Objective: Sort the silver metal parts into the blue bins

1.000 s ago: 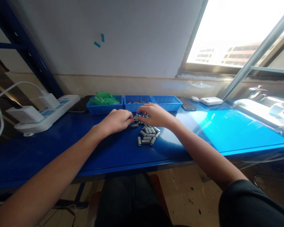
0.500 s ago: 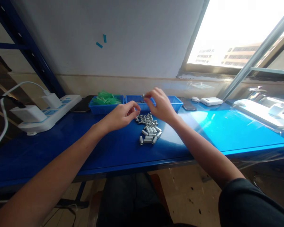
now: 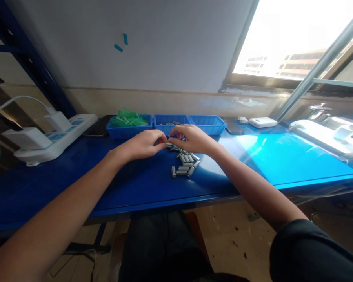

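Blue table [image 3: 126, 188] ran across the whole view. White power strip [image 3: 38, 155] sat far left, well apart from the work. Three blue bins lined the back: left bin [image 3: 126, 133] with green plastic bits, middle bin [image 3: 159, 127] with small metal parts, right bin [image 3: 213, 129]. The middle one stood just beyond the hands.

Left hand [image 3: 145, 143] and right hand [image 3: 192, 138] met fingertip to fingertip, or nearly, over the far end of the metal parts. Thumbs and fingers were curled in; couldn't tell whether anything was pinched between.

Metal cylinders [image 3: 187, 165] lay on the near side of the hands, right hand closer. Long axes mixed: several crosswise, the leftmost pointing away from the person, others slanted. Smaller metal pieces [image 3: 176, 149] lay between cylinders and bins, partly hidden by the right hand.
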